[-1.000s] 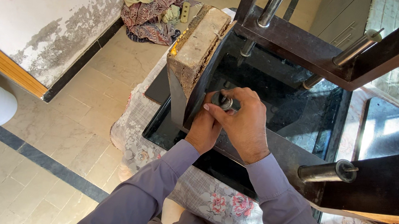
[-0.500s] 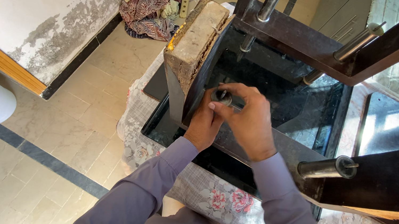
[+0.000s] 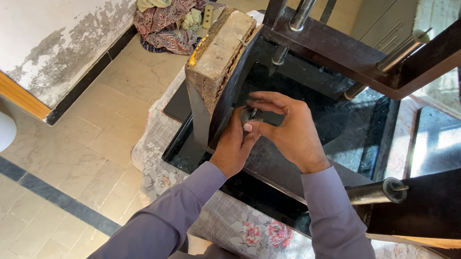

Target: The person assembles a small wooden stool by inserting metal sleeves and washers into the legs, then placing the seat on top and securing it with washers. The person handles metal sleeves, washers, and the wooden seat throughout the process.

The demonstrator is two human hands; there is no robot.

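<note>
Since half a second ago my view has crept a little closer and the two hands have hardly moved. They pinch a small dark metal fitting (image 3: 250, 114) on the side of the dark wooden furniture frame (image 3: 343, 51), which lies tipped over on the flowered cloth (image 3: 250, 233). The left hand (image 3: 233, 145) comes up from below with its fingers closed on the fitting. The right hand (image 3: 286, 132) curls over the top, fingertips together on it. I think I am turning or seating this piece, so next I need a slow, steady twist. The fitting's long axis seems to run left to right, pointing at the worn pale wooden board (image 3: 216, 65). Shiny metal legs (image 3: 379, 192) stick out nearby.
</note>
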